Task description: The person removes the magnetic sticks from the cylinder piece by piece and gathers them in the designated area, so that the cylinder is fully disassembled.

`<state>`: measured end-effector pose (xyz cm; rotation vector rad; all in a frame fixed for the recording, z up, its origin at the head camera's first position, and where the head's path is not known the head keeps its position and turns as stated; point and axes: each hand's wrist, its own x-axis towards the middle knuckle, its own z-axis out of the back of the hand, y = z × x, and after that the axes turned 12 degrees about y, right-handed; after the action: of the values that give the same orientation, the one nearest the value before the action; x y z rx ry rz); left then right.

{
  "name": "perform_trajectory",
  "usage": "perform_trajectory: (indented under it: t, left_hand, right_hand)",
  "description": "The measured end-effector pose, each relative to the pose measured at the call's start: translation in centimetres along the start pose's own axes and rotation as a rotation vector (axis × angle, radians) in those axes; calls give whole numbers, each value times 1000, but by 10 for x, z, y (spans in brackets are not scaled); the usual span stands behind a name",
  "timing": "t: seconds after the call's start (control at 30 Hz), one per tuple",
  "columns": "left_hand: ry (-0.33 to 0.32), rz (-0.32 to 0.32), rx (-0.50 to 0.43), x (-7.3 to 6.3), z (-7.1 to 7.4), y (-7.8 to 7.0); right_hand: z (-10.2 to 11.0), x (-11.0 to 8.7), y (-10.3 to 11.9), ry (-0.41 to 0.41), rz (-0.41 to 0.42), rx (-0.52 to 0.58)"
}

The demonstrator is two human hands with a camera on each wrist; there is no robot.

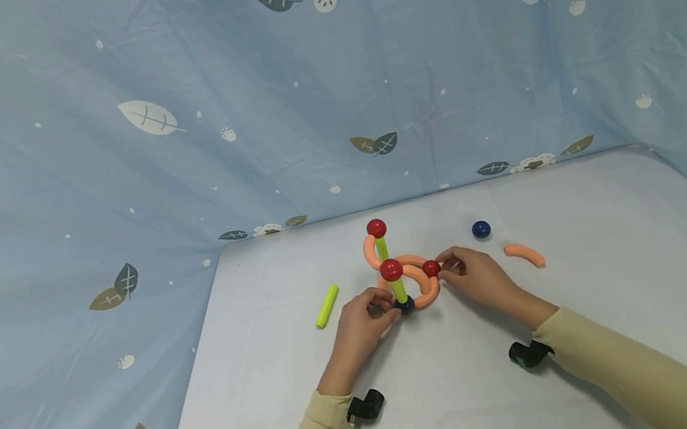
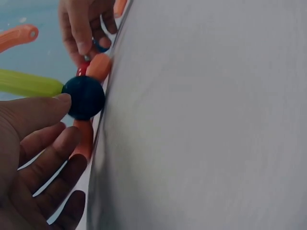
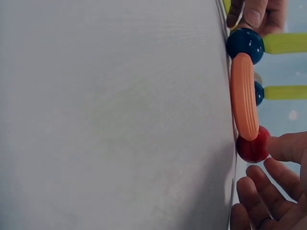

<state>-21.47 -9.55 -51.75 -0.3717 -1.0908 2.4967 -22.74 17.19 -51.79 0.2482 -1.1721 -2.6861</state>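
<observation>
A ring of curved orange pieces (image 1: 427,298) joined by balls lies on the table. Two yellow-green sticks (image 1: 400,290) rise from it, each topped by a red ball (image 1: 391,270). A curved orange piece (image 1: 370,251) also meets the rear top ball. My left hand (image 1: 361,324) holds the front dark blue ball (image 2: 83,97) between thumb and fingers. At the ring's right side, my right hand (image 1: 477,278) pinches a red ball (image 3: 253,144), its thumb against the ball. The fingertips behind both balls are partly hidden.
A loose yellow-green stick (image 1: 327,306) lies left of the ring. To the right are a loose dark blue ball (image 1: 481,229) and a curved orange piece (image 1: 525,255). The white table (image 1: 446,403) ends at a blue patterned curtain (image 1: 275,142) behind.
</observation>
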Motion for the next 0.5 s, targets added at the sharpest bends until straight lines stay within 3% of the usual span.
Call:
perform_trajectory:
  t: [0.3,0.5]
  left_hand:
    - [-60,9,14,-6,14,-1]
    - [-117,-40,-3,-8,23,-5]
  right_hand:
    - [3,-10,7,-30,60,-34]
    - [6,-19,17,-8,101,-8]
